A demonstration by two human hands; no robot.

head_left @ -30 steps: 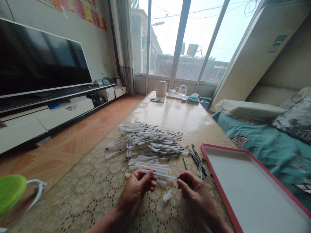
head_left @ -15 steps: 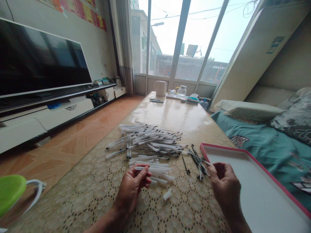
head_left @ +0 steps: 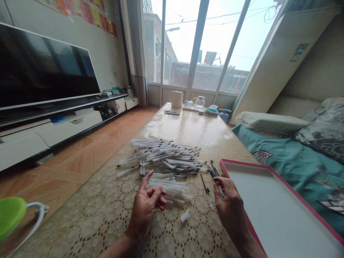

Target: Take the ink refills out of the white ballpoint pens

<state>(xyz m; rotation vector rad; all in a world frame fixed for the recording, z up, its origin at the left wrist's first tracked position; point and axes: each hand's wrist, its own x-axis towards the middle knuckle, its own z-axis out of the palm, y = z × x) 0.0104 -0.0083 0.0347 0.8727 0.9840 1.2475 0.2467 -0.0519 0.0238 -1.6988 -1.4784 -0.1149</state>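
My left hand [head_left: 146, 206] is above the near tablecloth with its index finger stretched forward. Its thumb presses against the other curled fingers; what lies between them, if anything, is hidden. Just beyond it lie white pen barrels [head_left: 169, 188] in a loose row. My right hand [head_left: 228, 199] is bent down over a small heap of dark pen refills [head_left: 213, 169], fingertips among them; whether they pinch one is hidden. A single dark refill [head_left: 204, 183] lies left of that heap. Between my hands lies a short white piece [head_left: 185, 215], perhaps a cap.
A large pile of white pens with dark tips [head_left: 166, 154] lies farther up the table. A shallow box with a pink rim [head_left: 292, 191] stands at the right. A kettle [head_left: 176, 99] and glass pot [head_left: 199, 103] stand at the far end. A green stool [head_left: 12, 216] is at left.
My right hand has moved left onto the heap of refills; the thin stick at its fingers no longer shows. My left index finger has straightened, and the white barrel it held is no longer visible.
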